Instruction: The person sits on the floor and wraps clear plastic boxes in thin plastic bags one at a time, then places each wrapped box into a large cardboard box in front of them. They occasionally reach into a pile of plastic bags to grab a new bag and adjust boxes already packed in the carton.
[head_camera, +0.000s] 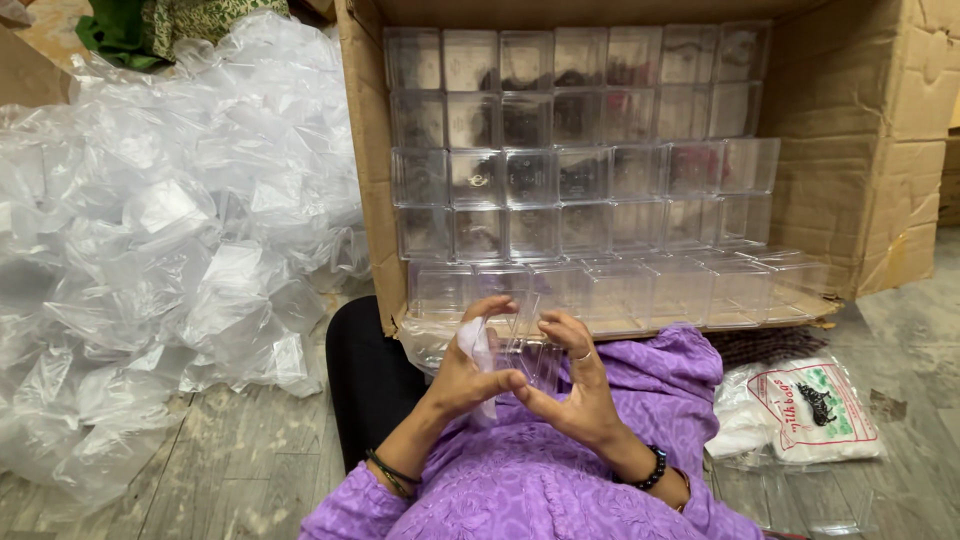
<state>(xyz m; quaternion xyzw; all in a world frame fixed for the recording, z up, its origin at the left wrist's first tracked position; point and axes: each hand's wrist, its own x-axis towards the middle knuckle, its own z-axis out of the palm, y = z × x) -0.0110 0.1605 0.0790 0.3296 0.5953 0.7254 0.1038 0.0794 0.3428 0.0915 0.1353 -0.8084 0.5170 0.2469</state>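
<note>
Both my hands hold one clear plastic box (524, 345) over my lap, just in front of a big cardboard carton (880, 150). My left hand (468, 372) grips the box's left side and also pinches a white cloth (477, 345) against it. On the right side, my right hand (572, 385) has its fingers curled on the box's top edge and its thumb underneath. The carton lies on its side and is stacked with rows of several clear plastic boxes (585, 175).
A large heap of crumpled clear plastic bags (160, 240) fills the floor to my left. A white printed bag (810, 410) and a clear lid lie on the floor at my right. Green fabric (150, 25) shows at the top left.
</note>
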